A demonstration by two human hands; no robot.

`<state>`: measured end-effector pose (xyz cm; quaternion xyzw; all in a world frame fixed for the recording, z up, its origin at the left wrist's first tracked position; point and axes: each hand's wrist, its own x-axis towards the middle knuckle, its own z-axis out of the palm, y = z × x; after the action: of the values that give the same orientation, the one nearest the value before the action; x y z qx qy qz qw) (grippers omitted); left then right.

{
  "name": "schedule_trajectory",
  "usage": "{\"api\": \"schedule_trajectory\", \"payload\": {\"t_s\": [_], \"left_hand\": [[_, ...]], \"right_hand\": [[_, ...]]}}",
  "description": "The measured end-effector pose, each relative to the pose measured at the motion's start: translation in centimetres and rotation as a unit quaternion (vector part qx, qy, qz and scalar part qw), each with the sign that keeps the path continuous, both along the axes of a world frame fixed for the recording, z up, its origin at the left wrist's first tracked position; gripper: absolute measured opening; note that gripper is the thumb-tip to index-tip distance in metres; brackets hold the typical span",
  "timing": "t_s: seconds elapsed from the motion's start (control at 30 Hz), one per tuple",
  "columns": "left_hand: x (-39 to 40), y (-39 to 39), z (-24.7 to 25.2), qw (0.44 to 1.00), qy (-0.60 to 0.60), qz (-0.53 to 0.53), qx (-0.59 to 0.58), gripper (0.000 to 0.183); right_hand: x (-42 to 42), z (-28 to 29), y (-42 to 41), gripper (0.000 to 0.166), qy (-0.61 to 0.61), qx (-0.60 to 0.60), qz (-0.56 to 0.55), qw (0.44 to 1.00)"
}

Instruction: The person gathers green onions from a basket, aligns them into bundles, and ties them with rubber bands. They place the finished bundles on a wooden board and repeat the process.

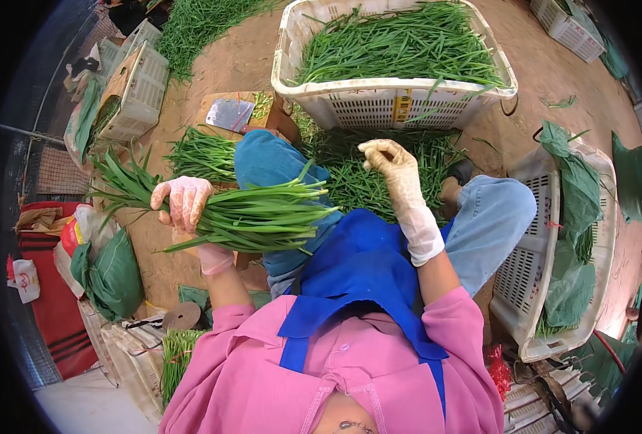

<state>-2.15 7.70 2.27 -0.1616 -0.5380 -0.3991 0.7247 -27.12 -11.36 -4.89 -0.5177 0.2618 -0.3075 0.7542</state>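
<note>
My left hand (182, 206), in a stained pale glove, is closed around a bunch of long green leafy stalks (261, 217), perhaps garlic chives. The leaf tips fan out to the left and the paler cut-looking ends point right, over my left knee. My right hand (388, 157), gloved too, hovers above loose greens (375, 184) on the ground; its fingers are curled, and I cannot tell whether anything small is between them. Beyond my left knee lies another bunch (204, 156), and past it a cleaver (230, 114) rests on a wooden block (276, 116).
A white plastic crate (397, 87) full of greens stands in front. Another crate (535, 320) with green cloth is at the right, and one more (146, 89) at the upper left. A green sack (116, 276) and tied stalks (177, 358) are on the left.
</note>
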Motion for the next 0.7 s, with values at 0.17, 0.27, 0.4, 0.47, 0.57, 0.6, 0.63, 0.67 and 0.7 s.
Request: {"api": "schedule_trajectory", "payload": {"t_s": [0.17,0.27,0.4,0.47,0.57,0.6,0.63,0.67,0.7], "left_hand": [[-1.9,-1.2,0.4,0.996,0.048,0.043,0.058,0.030],[-2.9,-0.9,0.5,0.964,0.182,0.055,0.187,0.030],[1.5,1.4,-2.5,0.890,0.307,0.143,0.304,0.035],[2.9,3.3,-4.5,0.860,0.313,0.172,0.364,0.040],[7.2,7.1,-7.9,0.827,0.293,0.276,0.393,0.043],[6.9,7.0,-7.8,0.824,0.334,0.238,0.391,0.040],[6.7,6.7,-8.1,0.802,0.342,0.272,0.408,0.035],[6.5,6.5,-8.5,0.778,0.348,0.306,0.425,0.031],[6.4,6.6,-8.8,0.751,0.352,0.341,0.442,0.027]], "right_hand": [[2.1,0.8,0.1,0.060,-0.088,-0.143,0.233,0.958],[3.3,-0.5,2.1,0.097,-0.168,0.156,0.393,0.890],[1.3,-1.2,3.5,0.054,-0.063,0.207,0.418,0.882],[-0.1,-2.2,3.1,0.029,-0.073,0.226,0.308,0.921],[-2.1,-2.7,0.4,0.020,0.071,0.115,0.142,0.981],[-2.2,-2.9,0.0,0.017,0.077,0.115,0.094,0.986],[-2.3,-2.9,-0.3,0.023,0.064,0.097,0.092,0.989],[-1.5,-3.0,-0.1,0.032,0.060,0.059,0.075,0.994],[-0.3,-2.7,0.6,0.042,0.056,0.023,0.060,0.996]]}}
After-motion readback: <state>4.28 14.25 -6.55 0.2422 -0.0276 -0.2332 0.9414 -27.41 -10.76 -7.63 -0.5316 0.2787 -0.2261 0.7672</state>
